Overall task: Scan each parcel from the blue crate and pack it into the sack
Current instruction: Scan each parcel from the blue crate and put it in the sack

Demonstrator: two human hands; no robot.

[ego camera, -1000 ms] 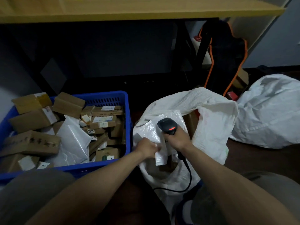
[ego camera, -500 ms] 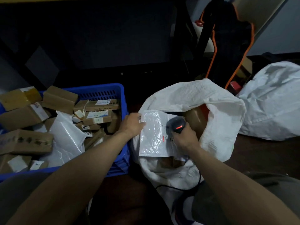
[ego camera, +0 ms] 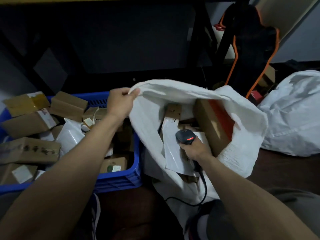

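My left hand (ego camera: 120,103) grips the rim of the white woven sack (ego camera: 242,153) and holds its mouth up and open. My right hand (ego camera: 194,148) grips a black barcode scanner (ego camera: 185,136) with a red light, inside the sack's mouth. A flat white mailer parcel (ego camera: 173,153) lies in the sack just left of the scanner, among brown boxes (ego camera: 211,125). The blue crate (ego camera: 119,179) stands to the left, full of brown cardboard parcels (ego camera: 29,149) and a white mailer (ego camera: 69,135).
A second full white sack (ego camera: 292,118) lies at the right. A dark table frame and a black chair with orange trim (ego camera: 251,54) stand behind. The scanner's black cable (ego camera: 204,189) trails down toward my knees.
My left hand let go of the white mailer, which dropped into the sack, then moved up to take the sack's rim. My right hand with the scanner lowered into the opening.
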